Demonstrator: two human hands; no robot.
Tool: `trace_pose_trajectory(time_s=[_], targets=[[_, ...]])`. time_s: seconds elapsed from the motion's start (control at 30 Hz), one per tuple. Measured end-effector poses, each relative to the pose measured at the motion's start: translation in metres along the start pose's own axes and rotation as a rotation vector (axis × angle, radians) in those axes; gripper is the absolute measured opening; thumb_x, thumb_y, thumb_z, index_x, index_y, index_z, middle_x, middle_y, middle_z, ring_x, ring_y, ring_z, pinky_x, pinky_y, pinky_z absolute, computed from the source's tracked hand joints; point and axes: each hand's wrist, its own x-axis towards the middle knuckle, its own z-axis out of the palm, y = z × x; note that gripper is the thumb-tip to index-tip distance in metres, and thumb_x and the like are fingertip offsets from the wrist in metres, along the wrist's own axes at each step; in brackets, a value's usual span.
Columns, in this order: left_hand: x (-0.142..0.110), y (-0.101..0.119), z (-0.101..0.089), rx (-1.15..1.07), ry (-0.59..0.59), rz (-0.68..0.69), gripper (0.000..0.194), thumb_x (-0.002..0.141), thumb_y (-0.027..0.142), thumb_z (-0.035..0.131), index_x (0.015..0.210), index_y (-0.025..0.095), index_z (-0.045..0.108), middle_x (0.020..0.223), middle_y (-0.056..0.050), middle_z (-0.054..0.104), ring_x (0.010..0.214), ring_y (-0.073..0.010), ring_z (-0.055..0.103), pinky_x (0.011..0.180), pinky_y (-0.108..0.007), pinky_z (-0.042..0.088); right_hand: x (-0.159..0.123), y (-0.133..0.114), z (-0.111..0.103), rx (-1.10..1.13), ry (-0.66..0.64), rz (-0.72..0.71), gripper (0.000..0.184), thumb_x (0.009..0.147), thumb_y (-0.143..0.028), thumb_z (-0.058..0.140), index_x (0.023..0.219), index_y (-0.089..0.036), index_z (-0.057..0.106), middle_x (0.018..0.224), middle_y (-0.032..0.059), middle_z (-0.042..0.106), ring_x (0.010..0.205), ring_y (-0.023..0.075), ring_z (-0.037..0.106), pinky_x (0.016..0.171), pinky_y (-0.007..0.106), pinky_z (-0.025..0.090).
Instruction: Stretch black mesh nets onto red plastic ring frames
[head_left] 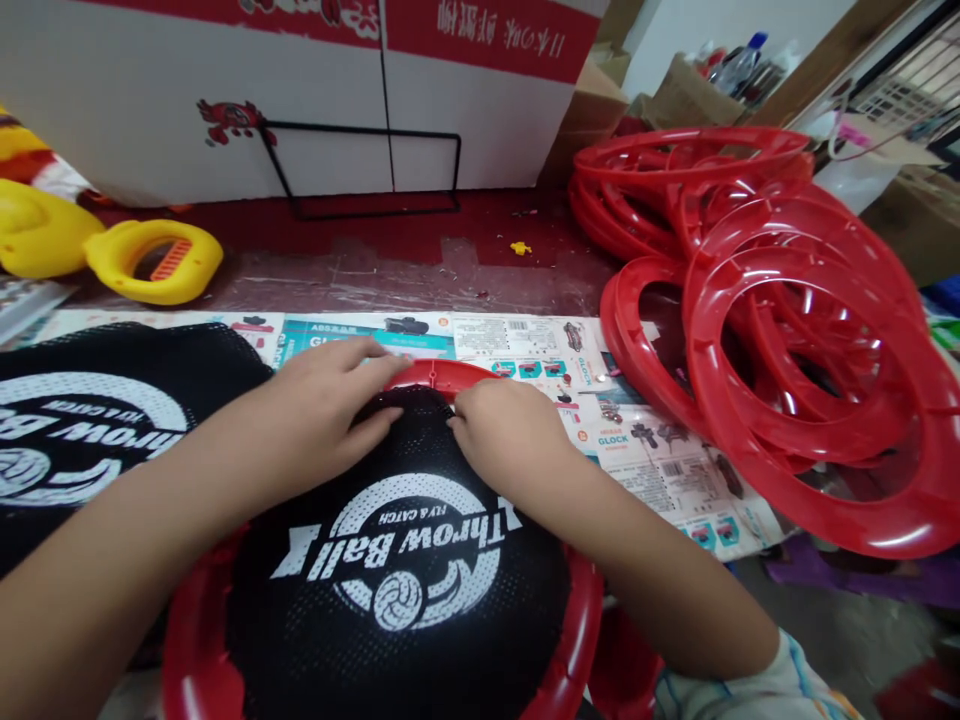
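Observation:
A round black mesh net (405, 660) printed "Throw Ball" lies over a red plastic ring (574, 630) in front of me. Its white lettering appears upside down. My left hand (322, 405) grips the far rim, fingers on the ring and thumb over the net's edge. Just to its right, my right hand (514, 425) has its fingers curled and pinched on the net's far edge, against the ring. Between the two hands a short stretch of red rim shows. At the left, partly behind my left forearm, lies another black printed net (217, 365).
Several red rings (817, 490) are piled at the right. Printed card sheets (517, 335) cover the near tabletop. Yellow plastic parts (202, 265) lie at the left. A black wire frame (360, 130) stands before a large white-and-red carton (480, 100).

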Motion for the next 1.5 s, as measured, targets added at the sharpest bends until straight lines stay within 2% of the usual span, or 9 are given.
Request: trace_pose_trajectory(time_s=[0.07, 0.13, 0.27, 0.37, 0.63, 0.9, 1.27, 1.37, 1.5], targets=[[0.003, 0.006, 0.006, -0.072, 0.056, 0.060, 0.045, 0.092, 0.037, 0.042, 0.128, 0.012, 0.054, 0.132, -0.020, 0.051, 0.122, -0.0344, 0.050, 0.102, -0.051, 0.043, 0.001, 0.005, -0.003, 0.063, 0.062, 0.017, 0.016, 0.081, -0.016, 0.055, 0.078, -0.016, 0.071, 0.075, 0.0083, 0.070, 0.070, 0.0198, 0.061, 0.058, 0.029, 0.035], [0.005, 0.009, 0.011, -0.112, 0.039, 0.059, 0.050, 0.093, 0.040, 0.043, 0.134, 0.012, 0.048, 0.141, -0.019, 0.046, 0.131, -0.0337, 0.043, 0.108, -0.050, 0.038, 0.004, 0.012, -0.005, 0.187, 0.088, 0.030, 0.011, 0.076, -0.016, 0.058, 0.075, -0.016, 0.068, 0.070, 0.0044, 0.068, 0.065, 0.0159, 0.058, 0.056, 0.027, 0.034], [0.007, 0.005, 0.019, -0.164, -0.037, 0.028, 0.063, 0.091, 0.046, 0.049, 0.141, 0.011, 0.037, 0.142, -0.018, 0.047, 0.131, -0.0304, 0.043, 0.110, -0.049, 0.037, 0.013, 0.028, -0.005, 0.533, 0.064, 0.034, 0.004, 0.075, -0.020, 0.066, 0.076, -0.016, 0.067, 0.071, 0.0007, 0.067, 0.064, 0.0112, 0.057, 0.061, 0.024, 0.038], [0.007, 0.003, 0.021, -0.158, -0.027, 0.045, 0.062, 0.090, 0.045, 0.050, 0.141, 0.012, 0.037, 0.142, -0.017, 0.047, 0.130, -0.0306, 0.044, 0.109, -0.050, 0.038, 0.016, 0.033, -0.004, 0.650, 0.056, 0.026, 0.007, 0.078, -0.020, 0.063, 0.074, -0.016, 0.068, 0.071, 0.0006, 0.067, 0.065, 0.0105, 0.057, 0.064, 0.024, 0.040], [0.008, 0.006, 0.020, -0.154, 0.012, 0.138, 0.052, 0.088, 0.036, 0.054, 0.136, 0.018, 0.045, 0.136, -0.016, 0.047, 0.123, -0.0305, 0.047, 0.104, -0.049, 0.042, 0.019, 0.029, 0.000, 0.565, 0.152, 0.109, 0.012, 0.078, -0.022, 0.059, 0.073, -0.017, 0.068, 0.067, 0.0011, 0.065, 0.062, 0.0117, 0.055, 0.061, 0.024, 0.038], [0.009, 0.005, 0.021, -0.106, 0.006, 0.141, 0.046, 0.090, 0.039, 0.049, 0.130, 0.017, 0.050, 0.135, -0.018, 0.047, 0.123, -0.0325, 0.047, 0.104, -0.051, 0.042, 0.024, 0.031, 0.005, 0.557, 0.150, 0.098, 0.013, 0.078, -0.023, 0.057, 0.074, -0.016, 0.067, 0.068, 0.0016, 0.065, 0.062, 0.0115, 0.053, 0.060, 0.024, 0.036], [0.010, 0.007, 0.023, -0.040, -0.018, 0.094, 0.048, 0.089, 0.039, 0.049, 0.131, 0.016, 0.054, 0.135, -0.021, 0.046, 0.121, -0.0386, 0.048, 0.098, -0.055, 0.044, 0.028, 0.027, 0.010, 0.446, 0.204, 0.058, 0.012, 0.077, -0.020, 0.055, 0.073, -0.016, 0.066, 0.070, 0.0026, 0.066, 0.064, 0.0122, 0.055, 0.060, 0.024, 0.036], [0.010, 0.006, 0.021, -0.031, -0.025, 0.084, 0.047, 0.089, 0.040, 0.049, 0.129, 0.018, 0.056, 0.131, -0.019, 0.049, 0.118, -0.0370, 0.050, 0.098, -0.055, 0.044, 0.026, 0.027, 0.006, 0.429, 0.192, 0.046, 0.012, 0.077, -0.019, 0.055, 0.074, -0.015, 0.065, 0.072, 0.0033, 0.067, 0.066, 0.0125, 0.056, 0.061, 0.024, 0.037], [0.010, -0.002, 0.016, -0.121, -0.051, 0.072, 0.043, 0.093, 0.038, 0.042, 0.128, 0.019, 0.057, 0.127, -0.014, 0.053, 0.115, -0.0301, 0.052, 0.101, -0.049, 0.044, 0.011, 0.026, -0.012, 0.365, 0.202, 0.044, 0.013, 0.079, -0.018, 0.054, 0.076, -0.015, 0.067, 0.077, 0.0043, 0.069, 0.069, 0.0133, 0.058, 0.063, 0.025, 0.038]])
